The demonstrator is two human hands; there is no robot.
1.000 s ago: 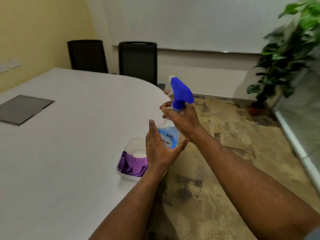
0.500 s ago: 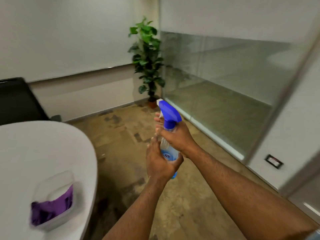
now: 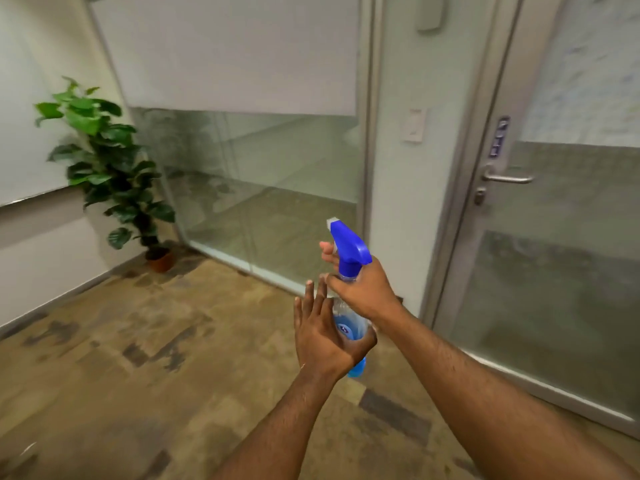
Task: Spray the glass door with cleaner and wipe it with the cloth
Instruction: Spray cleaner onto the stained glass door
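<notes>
Far left of frame: potted plant (image 3: 104, 161) in a brown pot, standing on the floor in the corner, just beside the left end of a glass wall panel (image 3: 263, 188). Panel runs across the upper middle of the frame; frosted above, clear below.

Lower middle: patchy tan floor (image 3: 131, 344).

Centre, slightly below middle: left hand (image 3: 323, 332), fingers straight and loosely spread, palm laid against the near side of the spray bottle (image 3: 348, 327) at its lower body. Flat open hand, thumb under the bottle's right side; more a cradle than a clasp. Blue liquid shows through below the palm at the bottle's base.

Just right and above: right hand (image 3: 363, 291) closed around the bottle's neck, directly under the blue trigger head (image 3: 349, 249). Fingertips show past the far side of the head; whether one rests on the trigger I cannot tell. Bottle upright, tilted slightly, nozzle pointing to the upper left toward the glass panel. Bottle is held clear of the floor, in mid-air between both hands.

Right of centre: pale wall strip with a light switch (image 3: 414, 126).

Right third of frame: glass door (image 3: 568, 278), metal frame, frosted upper band, clear lower pane. Lever handle (image 3: 507, 177) on its left edge, keyhole below it. Door sits to the right of the bottle, apart from it. No contact between hands and door.
</notes>
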